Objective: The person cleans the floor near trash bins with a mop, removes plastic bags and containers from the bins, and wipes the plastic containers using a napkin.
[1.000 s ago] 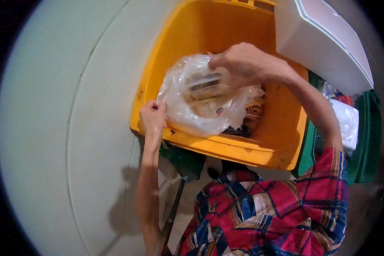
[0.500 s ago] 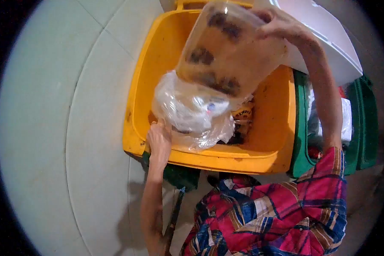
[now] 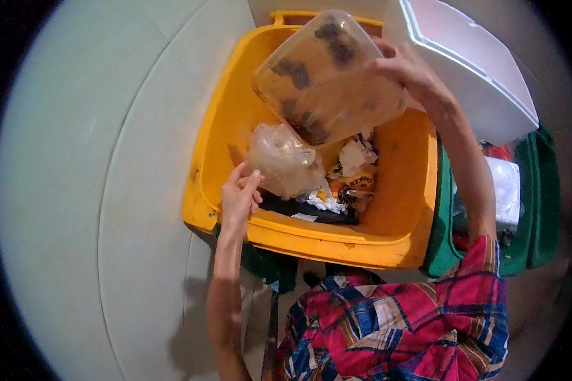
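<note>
My right hand grips the side of a clear plastic container with dark patches, tilted above the yellow bin. Below it, a translucent plastic bag hangs inside the bin by its left side. Beside that bag, at the bin's near left rim, is my left hand, its fingers partly spread and nothing visible in them. Crumpled white paper, a yellow printed wrapper and a dark item lie in the bin.
A green bin stands at the right with a white wrapped package in it. White boxes or panels are at the upper right. Near the bin's front left are a green object and a dark pole.
The container came up out of the bag in my right hand, then tilted further. My left hand opened and let go of the bag, which dropped lower into the bin.
</note>
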`<act>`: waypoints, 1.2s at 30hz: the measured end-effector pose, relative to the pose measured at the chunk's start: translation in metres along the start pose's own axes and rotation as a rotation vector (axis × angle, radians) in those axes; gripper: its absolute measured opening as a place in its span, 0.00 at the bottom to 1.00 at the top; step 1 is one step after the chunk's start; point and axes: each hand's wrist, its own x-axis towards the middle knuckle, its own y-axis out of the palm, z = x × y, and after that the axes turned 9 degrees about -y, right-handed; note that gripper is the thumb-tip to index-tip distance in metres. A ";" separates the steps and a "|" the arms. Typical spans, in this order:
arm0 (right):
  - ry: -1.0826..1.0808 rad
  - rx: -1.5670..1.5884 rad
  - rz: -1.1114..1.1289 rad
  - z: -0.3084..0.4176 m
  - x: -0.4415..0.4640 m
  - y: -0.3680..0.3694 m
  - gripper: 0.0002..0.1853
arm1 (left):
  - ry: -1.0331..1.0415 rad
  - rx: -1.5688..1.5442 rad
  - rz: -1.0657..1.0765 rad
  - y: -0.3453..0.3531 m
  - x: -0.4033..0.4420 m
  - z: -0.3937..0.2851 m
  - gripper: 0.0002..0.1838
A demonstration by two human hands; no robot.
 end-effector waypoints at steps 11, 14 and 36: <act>0.354 0.752 -0.123 -0.085 -0.044 0.079 0.22 | -0.022 -0.228 0.088 -0.007 -0.035 0.022 0.24; 0.529 0.903 -0.229 -0.086 -0.055 0.102 0.21 | -0.009 -0.217 0.160 -0.004 -0.041 0.019 0.23; 0.677 1.122 0.238 -0.049 -0.105 0.206 0.15 | 0.064 -0.798 0.016 -0.013 -0.067 0.064 0.17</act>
